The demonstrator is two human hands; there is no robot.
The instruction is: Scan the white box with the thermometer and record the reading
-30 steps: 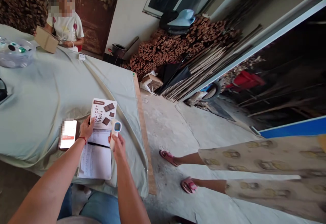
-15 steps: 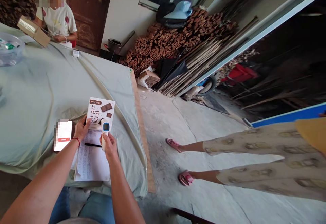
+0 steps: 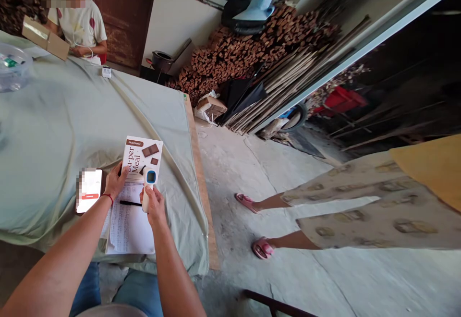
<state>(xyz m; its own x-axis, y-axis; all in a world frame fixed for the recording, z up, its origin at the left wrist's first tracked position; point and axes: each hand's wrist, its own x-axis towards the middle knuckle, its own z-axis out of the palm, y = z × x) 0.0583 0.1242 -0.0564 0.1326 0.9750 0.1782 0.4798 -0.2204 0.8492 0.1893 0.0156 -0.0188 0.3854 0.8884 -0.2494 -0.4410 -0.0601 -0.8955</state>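
While the left hand (image 3: 115, 181) lies fingers-flat on the white-and-brown printed carton (image 3: 141, 159) on the pale green tablecloth (image 3: 65, 120), the right hand (image 3: 154, 205) is wrapped around the white-and-blue handheld thermometer (image 3: 148, 186) just above it. Likely light, rigid, smooth plastic; the handle seems the best place to grip.

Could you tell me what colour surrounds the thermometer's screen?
Blue, on the white thermometer in the right hand; head view.
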